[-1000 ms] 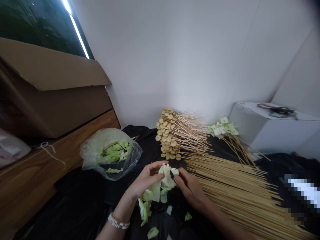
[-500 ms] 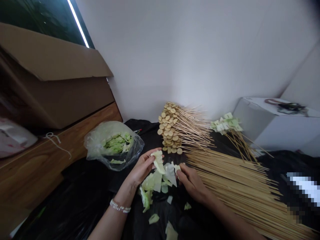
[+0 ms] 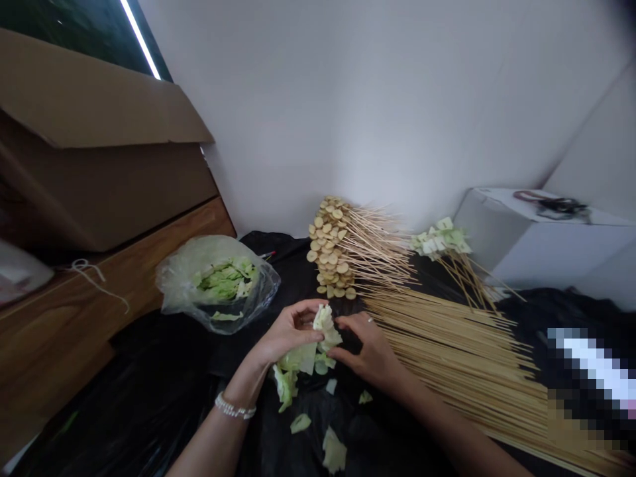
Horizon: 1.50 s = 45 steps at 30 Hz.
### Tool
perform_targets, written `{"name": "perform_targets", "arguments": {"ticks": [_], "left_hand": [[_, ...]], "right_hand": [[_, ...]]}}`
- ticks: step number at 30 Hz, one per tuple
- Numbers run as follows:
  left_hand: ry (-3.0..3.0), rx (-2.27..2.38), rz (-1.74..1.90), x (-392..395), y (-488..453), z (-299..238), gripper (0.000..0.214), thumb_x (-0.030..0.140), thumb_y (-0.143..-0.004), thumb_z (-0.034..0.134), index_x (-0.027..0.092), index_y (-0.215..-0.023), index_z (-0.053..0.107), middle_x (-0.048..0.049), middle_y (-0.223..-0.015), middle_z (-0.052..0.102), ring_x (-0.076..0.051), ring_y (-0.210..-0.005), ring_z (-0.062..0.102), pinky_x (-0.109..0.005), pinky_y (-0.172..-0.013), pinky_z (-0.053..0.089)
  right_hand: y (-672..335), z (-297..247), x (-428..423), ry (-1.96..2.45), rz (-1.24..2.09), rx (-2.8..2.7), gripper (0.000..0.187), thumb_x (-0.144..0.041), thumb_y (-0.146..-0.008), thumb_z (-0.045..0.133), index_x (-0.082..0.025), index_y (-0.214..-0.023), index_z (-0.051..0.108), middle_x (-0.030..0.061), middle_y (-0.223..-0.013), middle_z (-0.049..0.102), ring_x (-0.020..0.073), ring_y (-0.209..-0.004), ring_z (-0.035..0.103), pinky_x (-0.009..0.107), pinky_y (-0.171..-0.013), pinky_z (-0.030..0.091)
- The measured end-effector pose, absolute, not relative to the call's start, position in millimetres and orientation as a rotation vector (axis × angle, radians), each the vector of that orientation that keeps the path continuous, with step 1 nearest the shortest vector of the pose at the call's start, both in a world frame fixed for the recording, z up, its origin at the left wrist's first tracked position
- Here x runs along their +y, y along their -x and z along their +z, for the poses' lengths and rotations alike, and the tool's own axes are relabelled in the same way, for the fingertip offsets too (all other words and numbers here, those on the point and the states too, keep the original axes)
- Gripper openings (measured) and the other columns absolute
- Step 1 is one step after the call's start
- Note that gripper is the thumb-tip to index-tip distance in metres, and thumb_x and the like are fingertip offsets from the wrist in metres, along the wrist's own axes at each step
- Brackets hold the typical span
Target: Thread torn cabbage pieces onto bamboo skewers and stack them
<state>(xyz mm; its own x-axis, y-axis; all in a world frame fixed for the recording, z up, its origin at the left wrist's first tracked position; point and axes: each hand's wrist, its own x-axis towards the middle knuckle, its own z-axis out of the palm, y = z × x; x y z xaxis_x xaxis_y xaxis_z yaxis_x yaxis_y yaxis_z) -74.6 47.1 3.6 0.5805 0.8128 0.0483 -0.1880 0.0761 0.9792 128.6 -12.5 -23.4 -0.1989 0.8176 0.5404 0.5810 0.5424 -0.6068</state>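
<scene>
My left hand (image 3: pixel 284 336) is closed on pale cabbage leaf pieces (image 3: pixel 326 327), pinched between thumb and fingers. Just to their right is my right hand (image 3: pixel 371 351), thumb and forefinger apart at the edge of the pieces; whether the fingertips touch them I cannot tell. Under the hands lies a small heap of loose cabbage leaves (image 3: pixel 287 384) on black plastic sheeting (image 3: pixel 268 440). Several smaller scraps, among them a cabbage scrap (image 3: pixel 334 450), are scattered nearer to me.
An open clear plastic bag (image 3: pixel 171 281) of cabbage stands to the left. Ahead are stacked skewers of round slices (image 3: pixel 328 242). Bare wooden skewers (image 3: pixel 457 358) spread at right, below skewered cabbage (image 3: pixel 440 238). A cardboard box (image 3: pixel 144 192) and white box (image 3: pixel 536 238) flank the area.
My right hand has let go of the piece it pinched and its fingers have spread. That piece now seems to be with those in my left hand. The view has shifted slightly.
</scene>
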Motion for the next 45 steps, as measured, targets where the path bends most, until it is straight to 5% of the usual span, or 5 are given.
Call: {"name": "perform_targets", "arguments": {"ticks": [15,23,29,36,45], "left_hand": [[-1.372,0.682,0.748,44,73,2,0.068,0.014,-0.057,0.086,0.018,-0.121,0.062,-0.0067,-0.103,0.069,-0.019,-0.092,0.065,-0.031,-0.083,0.051],[-1.363,0.676,0.754,44,72,3,0.066,0.014,-0.058,0.086,0.018,-0.120,0.063,-0.0079,-0.105,0.070,-0.022,-0.095,0.066,-0.035,-0.086,0.051],[-1.376,0.709,0.759,43,70,6,0.064,0.014,-0.056,0.086,0.018,-0.116,0.065,-0.0064,-0.101,0.070,-0.021,-0.091,0.066,-0.034,-0.084,0.052],[-1.365,0.712,0.769,44,71,6,0.065,0.014,-0.057,0.086,0.017,-0.118,0.064,-0.0067,-0.101,0.070,-0.021,-0.092,0.066,-0.034,-0.084,0.052],[-1.377,0.685,0.761,44,71,3,0.063,0.015,-0.059,0.086,0.018,-0.118,0.064,-0.0082,-0.105,0.070,-0.023,-0.095,0.066,-0.036,-0.086,0.051]], "right_hand": [[-119,-21,-17,1.157,0.592,-1.757,0.019,-0.028,-0.078,0.071,-0.021,-0.092,0.061,0.0016,-0.088,0.063,0.0164,-0.079,0.056,0.028,-0.065,0.042],[-121,-18,-17,1.145,0.705,-1.758,0.052,-0.024,-0.080,0.066,-0.025,-0.128,0.049,0.0035,-0.097,0.061,0.0161,-0.079,0.055,0.028,-0.064,0.045],[-123,-18,-16,1.113,0.641,-1.726,0.023,-0.023,-0.081,0.063,-0.022,-0.104,0.057,0.0044,-0.101,0.059,0.0160,-0.084,0.055,0.027,-0.064,0.044],[-122,-17,-14,1.194,0.805,-1.605,0.016,-0.026,-0.079,0.065,-0.021,-0.091,0.056,0.0001,-0.084,0.061,0.0134,-0.070,0.056,0.025,-0.060,0.043],[-124,-20,-13,1.077,0.751,-1.729,0.043,-0.025,-0.084,0.060,-0.026,-0.126,0.052,0.0042,-0.101,0.064,0.0159,-0.078,0.058,0.027,-0.061,0.046]]}}
